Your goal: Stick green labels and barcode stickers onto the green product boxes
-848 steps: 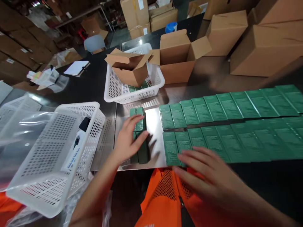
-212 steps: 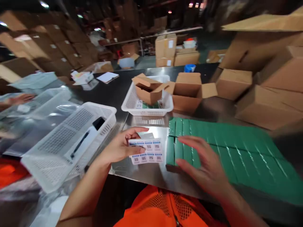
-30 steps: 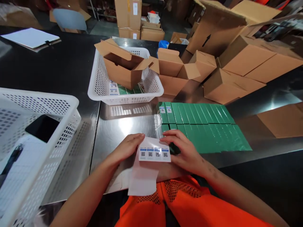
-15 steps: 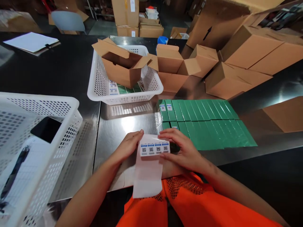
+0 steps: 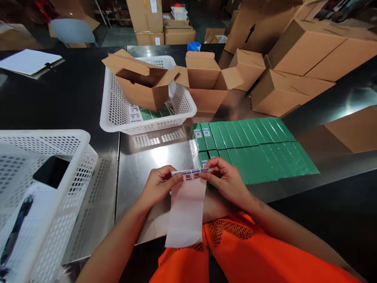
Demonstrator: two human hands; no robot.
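Observation:
A label strip (image 5: 188, 212) of pale backing paper hangs down toward my lap, with a row of printed QR labels along its top edge. My left hand (image 5: 160, 182) pinches the left end of that row between thumb and fingers. At the right end, my right hand (image 5: 226, 177) grips the strip the same way. Just beyond my right hand lie two rows of green boxes (image 5: 256, 157), packed side by side. A few boxes at the left end carry small white-and-blue QR labels (image 5: 206, 132).
A white basket (image 5: 107, 114) holds an open carton (image 5: 141, 92) and label sheets. Another basket (image 5: 85, 137) at left contains a phone (image 5: 51, 171) and a pen (image 5: 17, 228) on paper. Brown cartons (image 5: 306, 51) stand at right; a clipboard (image 5: 29, 61) lies far left.
My left hand has moved onto the top of the label strip, its thumb now over the labels. The label row has tilted and risen slightly. The whole view has shifted a little.

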